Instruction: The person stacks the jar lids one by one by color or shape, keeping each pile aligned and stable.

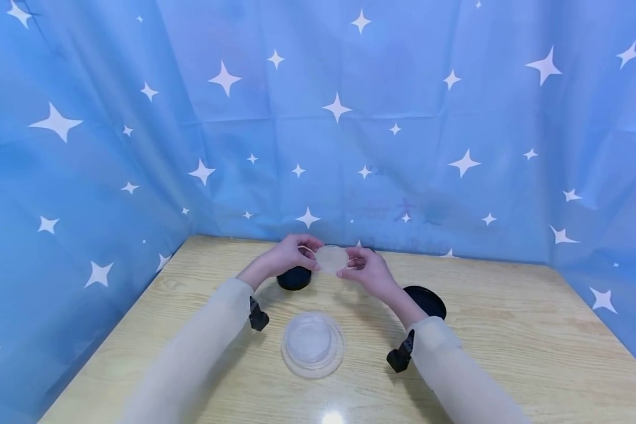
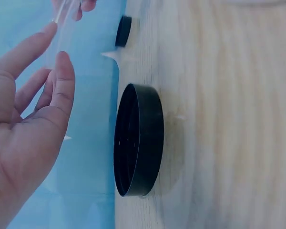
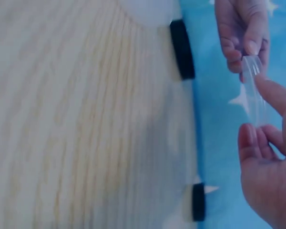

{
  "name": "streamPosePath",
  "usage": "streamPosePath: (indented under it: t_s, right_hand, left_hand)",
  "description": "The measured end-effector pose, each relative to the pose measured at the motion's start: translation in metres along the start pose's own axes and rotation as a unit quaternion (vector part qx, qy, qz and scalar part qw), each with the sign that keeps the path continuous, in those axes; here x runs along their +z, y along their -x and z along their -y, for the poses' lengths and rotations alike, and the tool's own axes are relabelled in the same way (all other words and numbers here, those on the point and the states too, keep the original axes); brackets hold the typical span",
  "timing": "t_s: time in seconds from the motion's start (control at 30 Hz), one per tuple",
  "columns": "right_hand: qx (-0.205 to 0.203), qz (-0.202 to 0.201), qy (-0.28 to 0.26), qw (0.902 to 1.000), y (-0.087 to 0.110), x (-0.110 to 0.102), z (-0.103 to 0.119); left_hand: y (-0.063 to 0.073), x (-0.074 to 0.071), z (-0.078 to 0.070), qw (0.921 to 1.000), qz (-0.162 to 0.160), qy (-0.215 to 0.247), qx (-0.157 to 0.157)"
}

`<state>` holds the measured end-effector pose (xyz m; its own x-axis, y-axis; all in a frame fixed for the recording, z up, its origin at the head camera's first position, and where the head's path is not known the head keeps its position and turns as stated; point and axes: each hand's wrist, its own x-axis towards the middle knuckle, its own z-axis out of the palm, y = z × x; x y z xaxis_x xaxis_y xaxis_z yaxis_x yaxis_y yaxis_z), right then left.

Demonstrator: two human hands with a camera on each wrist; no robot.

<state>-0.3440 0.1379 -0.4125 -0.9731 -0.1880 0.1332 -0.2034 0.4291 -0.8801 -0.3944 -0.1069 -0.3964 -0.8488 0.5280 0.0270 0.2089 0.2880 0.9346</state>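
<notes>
Above the far part of the table, both hands hold a clear round shallow plastic lid or dish (image 1: 332,259) between them. My left hand (image 1: 294,253) pinches its left edge, thumb below and fingers above in the head view. On the opposite edge, my right hand (image 1: 368,269) grips it the same way. Seen almost edge-on in the right wrist view, the clear disc (image 3: 253,88) spans from one hand's fingertips to the other's. Below the left hand lies a round black lid-like piece (image 1: 294,279), partly covered by that hand.
Nearer on the wooden table (image 1: 509,330) sits a stack of clear round plastic pieces (image 1: 312,344). A black round shallow piece (image 1: 428,301) lies beside the right forearm, and a smaller black piece (image 2: 123,31) is near the back edge. Blue star-patterned cloth (image 1: 318,129) hangs behind.
</notes>
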Motion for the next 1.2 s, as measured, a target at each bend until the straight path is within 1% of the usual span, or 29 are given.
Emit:
streamPosePath:
  t_s: [0.1, 0.23, 0.3, 0.5, 0.63, 0.8, 0.97, 1.1, 1.2]
  right_hand:
    - [-0.014, 0.008, 0.008, 0.9998, 0.010, -0.002, 0.009]
    - [-0.032, 0.024, 0.007, 0.9992, 0.025, -0.003, 0.020]
    - [-0.034, 0.033, 0.005, 0.9989, 0.032, -0.002, 0.024]
    - [-0.041, 0.062, 0.007, 0.9972, 0.053, 0.000, 0.034]
    - [-0.058, 0.074, 0.006, 0.9956, 0.064, 0.005, 0.036]
    - [-0.070, 0.086, 0.001, 0.9938, 0.080, 0.014, 0.035]
    - [-0.066, 0.111, -0.013, 0.9916, 0.095, 0.021, 0.034]
    - [-0.069, 0.124, -0.024, 0.9895, 0.100, 0.026, 0.034]
    - [-0.070, 0.132, -0.022, 0.9886, 0.102, 0.029, 0.034]
  left_hand:
    - [0.014, 0.004, -0.006, 0.9995, -0.007, 0.031, -0.005]
    - [0.038, 0.010, -0.017, 0.9989, -0.020, 0.041, -0.005]
    - [0.050, 0.014, -0.022, 0.9986, -0.029, 0.043, -0.001]
    - [0.081, 0.027, -0.025, 0.9971, -0.060, 0.046, 0.008]
    - [0.100, 0.035, -0.024, 0.9957, -0.073, 0.055, 0.014]
    - [0.122, 0.045, -0.018, 0.9948, -0.079, 0.063, 0.004]
    - [0.143, 0.053, -0.009, 0.9945, -0.068, 0.079, -0.008]
    - [0.154, 0.057, -0.005, 0.9946, -0.062, 0.083, -0.007]
    - [0.158, 0.059, -0.003, 0.9948, -0.065, 0.079, -0.005]
